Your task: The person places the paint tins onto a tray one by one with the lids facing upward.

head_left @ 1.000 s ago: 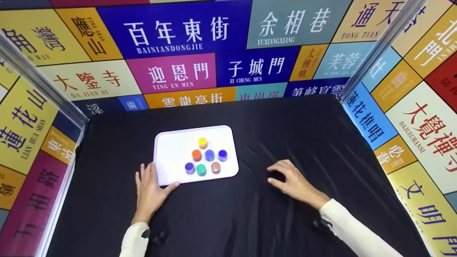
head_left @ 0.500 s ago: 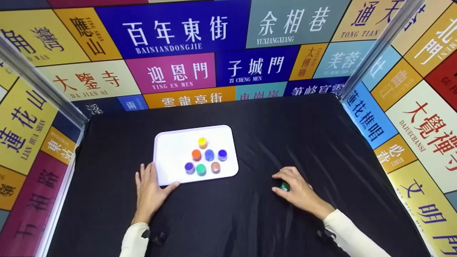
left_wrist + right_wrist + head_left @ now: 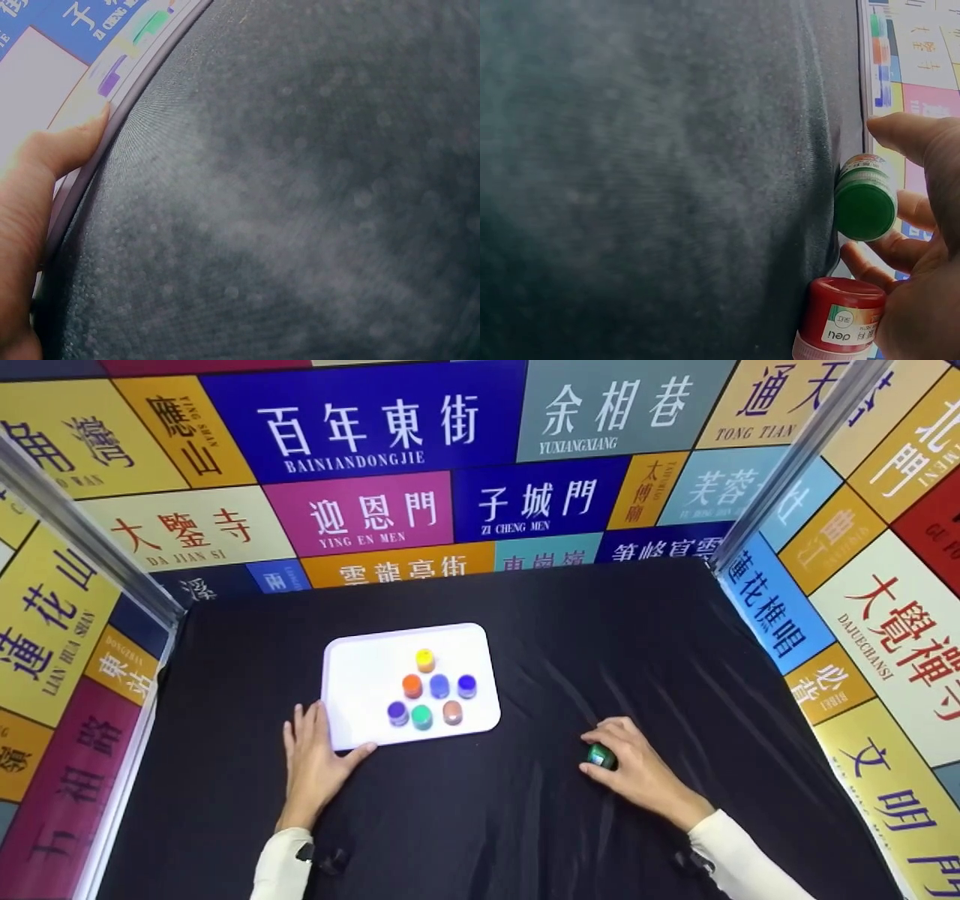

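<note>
The left hand (image 3: 309, 761) rests at the near left corner of a white tray (image 3: 364, 675), its fingers straight along the side. In the left wrist view its thumb (image 3: 79, 142) lies on the tray's rim. Several small paint jars (image 3: 439, 685) in different colours stand on the tray. On the cloth at right, the right hand (image 3: 634, 765) is spread around a green paint jar (image 3: 601, 756). The right wrist view shows that green jar (image 3: 865, 201) between thumb and fingers, the thumb apart from it. A red paint jar (image 3: 844, 319) sits close to the palm, hidden in the head view.
Black cloth (image 3: 487, 825) with some wrinkles covers the table. Panels with printed lettering (image 3: 367, 427) stand behind and at both sides, with metal posts (image 3: 795, 465) at the corners.
The right hand has drawn back toward the lower right, uncovering more of the green paint jar between its fingers and thumb. The left hand and tray stay put.
</note>
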Motion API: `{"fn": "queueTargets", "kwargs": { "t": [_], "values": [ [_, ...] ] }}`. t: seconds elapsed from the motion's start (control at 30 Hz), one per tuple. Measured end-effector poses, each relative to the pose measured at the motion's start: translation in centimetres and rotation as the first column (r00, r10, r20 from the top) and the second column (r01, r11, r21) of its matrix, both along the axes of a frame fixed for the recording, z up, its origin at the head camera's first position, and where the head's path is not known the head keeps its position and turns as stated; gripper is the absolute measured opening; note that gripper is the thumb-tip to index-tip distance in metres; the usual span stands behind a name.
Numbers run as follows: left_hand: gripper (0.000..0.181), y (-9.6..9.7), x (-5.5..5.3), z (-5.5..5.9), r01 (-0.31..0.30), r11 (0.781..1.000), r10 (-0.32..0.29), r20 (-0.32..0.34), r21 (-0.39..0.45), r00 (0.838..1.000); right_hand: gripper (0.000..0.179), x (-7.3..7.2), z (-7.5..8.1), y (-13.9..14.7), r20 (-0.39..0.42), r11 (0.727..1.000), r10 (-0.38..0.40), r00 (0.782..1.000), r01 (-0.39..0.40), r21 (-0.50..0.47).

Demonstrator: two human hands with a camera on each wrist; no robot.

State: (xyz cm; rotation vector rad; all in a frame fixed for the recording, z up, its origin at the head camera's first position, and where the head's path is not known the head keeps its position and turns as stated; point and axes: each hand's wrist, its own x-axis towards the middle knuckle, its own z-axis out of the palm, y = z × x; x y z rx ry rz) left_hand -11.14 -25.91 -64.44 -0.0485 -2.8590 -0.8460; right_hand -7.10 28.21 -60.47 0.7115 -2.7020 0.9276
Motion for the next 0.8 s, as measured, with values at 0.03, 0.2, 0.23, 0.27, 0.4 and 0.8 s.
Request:
{"fn": "queueTargets", "kwargs": {
  "t": [0.03,0.2,0.23,0.27,0.4,0.8],
  "values": [
    [0.126,-0.01,-0.01,0.01,0.0,1.0,0.0,-0.001,-0.001,1.0,0.044,0.04,0.02,-0.01,-0.002,1.0,-0.003,1.0,0.003,0.005],
    [0.125,0.03,0.0,0.06,-0.002,1.0,0.002,-0.009,0.001,1.0,0.045,0.13,0.03,0.02,-0.007,0.999,-0.012,1.0,0.012,0.035],
    [0.125,0.07,0.0,0.07,-0.001,1.0,0.001,-0.009,0.001,1.0,0.045,0.15,0.05,0.04,-0.002,0.999,-0.015,1.0,0.015,0.043],
    [0.125,0.12,0.01,0.07,0.0,1.0,0.0,-0.009,0.002,1.0,0.045,0.18,0.06,0.08,0.002,0.999,-0.018,1.0,0.018,0.048],
    [0.125,0.13,0.04,0.03,0.003,1.0,-0.003,-0.003,0.003,1.0,0.046,0.26,0.16,0.18,0.017,0.996,-0.038,0.999,0.037,0.077],
    [0.125,0.04,0.08,-0.14,0.0,1.0,0.001,-0.019,0.008,1.0,0.048,0.45,-0.07,0.61,-0.024,0.993,-0.045,0.999,0.048,0.109]
  ]
}}
